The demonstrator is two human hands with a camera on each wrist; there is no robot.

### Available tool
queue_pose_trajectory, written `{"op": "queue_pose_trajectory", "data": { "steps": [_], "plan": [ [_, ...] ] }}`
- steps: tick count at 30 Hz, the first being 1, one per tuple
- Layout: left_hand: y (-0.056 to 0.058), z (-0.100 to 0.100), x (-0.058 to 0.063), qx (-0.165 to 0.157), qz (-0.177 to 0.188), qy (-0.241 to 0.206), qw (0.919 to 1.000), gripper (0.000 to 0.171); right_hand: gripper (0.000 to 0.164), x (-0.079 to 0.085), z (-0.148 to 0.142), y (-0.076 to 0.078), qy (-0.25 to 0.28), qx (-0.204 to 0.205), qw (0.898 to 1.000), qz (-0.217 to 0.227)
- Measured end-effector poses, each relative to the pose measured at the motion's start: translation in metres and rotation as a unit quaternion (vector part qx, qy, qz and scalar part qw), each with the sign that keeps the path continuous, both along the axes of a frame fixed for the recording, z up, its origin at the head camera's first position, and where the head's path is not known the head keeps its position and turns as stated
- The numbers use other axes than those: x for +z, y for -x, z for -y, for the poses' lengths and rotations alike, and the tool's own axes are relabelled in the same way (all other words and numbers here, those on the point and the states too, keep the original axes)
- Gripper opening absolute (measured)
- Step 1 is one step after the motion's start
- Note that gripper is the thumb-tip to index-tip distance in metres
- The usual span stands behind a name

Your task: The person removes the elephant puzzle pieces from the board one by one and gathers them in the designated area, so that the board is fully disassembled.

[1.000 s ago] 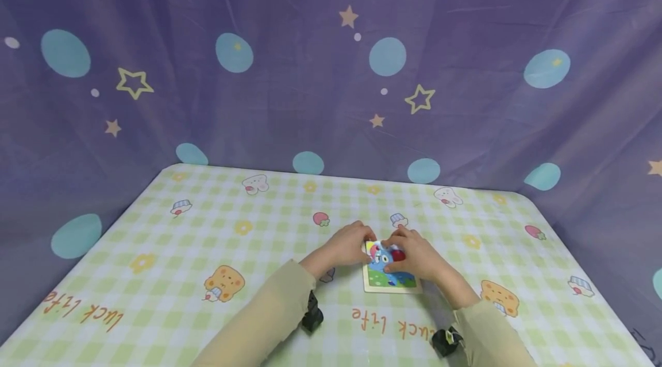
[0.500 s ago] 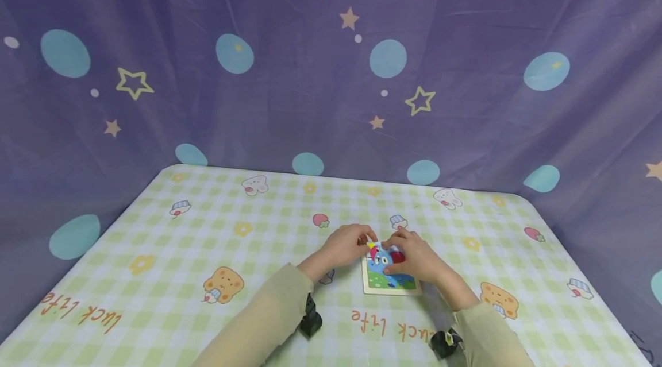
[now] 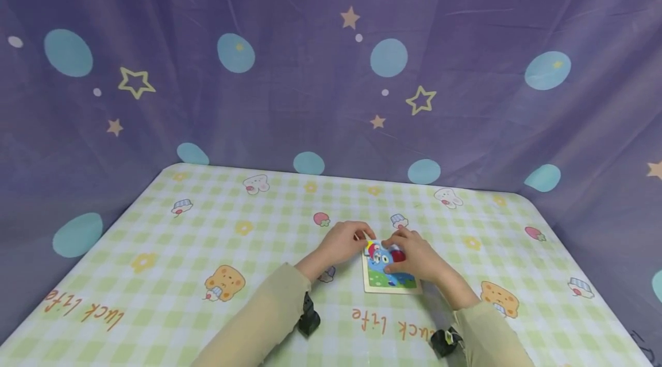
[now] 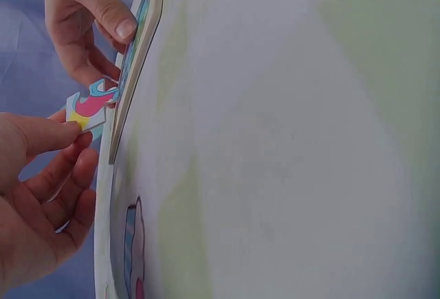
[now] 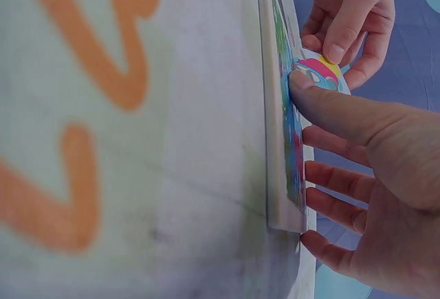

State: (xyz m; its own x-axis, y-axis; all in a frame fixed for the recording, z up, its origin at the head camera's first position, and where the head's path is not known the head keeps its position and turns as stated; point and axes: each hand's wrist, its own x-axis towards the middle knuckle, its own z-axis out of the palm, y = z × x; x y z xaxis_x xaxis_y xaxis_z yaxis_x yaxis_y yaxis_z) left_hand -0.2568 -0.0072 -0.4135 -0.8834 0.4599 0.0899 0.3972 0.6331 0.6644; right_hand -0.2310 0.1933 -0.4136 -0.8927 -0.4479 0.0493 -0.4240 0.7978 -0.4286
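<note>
A small square picture puzzle in a pale wooden frame (image 3: 393, 291) lies on the table, with a blue cartoon animal on green ground. My left hand (image 3: 343, 242) is at its far left corner. Between thumb and fingertips it pinches a puzzle piece (image 4: 93, 110) in pink, yellow and light blue, tilted up over the corner. My right hand (image 3: 420, 255) spreads over the puzzle's right side. Its thumb (image 5: 313, 93) presses on the picture, and the other fingers reach to the far side, fairly straight. How the piece meets its neighbours is partly hidden.
A green-and-white checked tablecloth (image 3: 279, 240) with printed bears, cupcakes and lettering covers the table. Behind it hangs a purple curtain (image 3: 310, 108) with stars and blue ovals. Black wrist-worn devices (image 3: 308, 321) sit below both sleeves.
My left fingers have shifted slightly at the puzzle's corner, and the pinched piece has changed its tilt. The right hand stays almost still on the puzzle.
</note>
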Motion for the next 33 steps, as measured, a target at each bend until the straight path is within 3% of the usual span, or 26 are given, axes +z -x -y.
{"op": "queue_pose_trajectory", "data": {
  "steps": [25,33],
  "plan": [
    [0.008,0.051,0.004,-0.001,-0.023,0.018,0.9996,0.013,0.05,0.001,-0.002,-0.001,-0.006,-0.011,1.0,0.003],
    [0.009,0.074,0.003,0.021,-0.019,0.007,0.9996,0.012,0.047,-0.003,-0.001,-0.001,-0.004,0.003,1.0,-0.007]
  ]
}}
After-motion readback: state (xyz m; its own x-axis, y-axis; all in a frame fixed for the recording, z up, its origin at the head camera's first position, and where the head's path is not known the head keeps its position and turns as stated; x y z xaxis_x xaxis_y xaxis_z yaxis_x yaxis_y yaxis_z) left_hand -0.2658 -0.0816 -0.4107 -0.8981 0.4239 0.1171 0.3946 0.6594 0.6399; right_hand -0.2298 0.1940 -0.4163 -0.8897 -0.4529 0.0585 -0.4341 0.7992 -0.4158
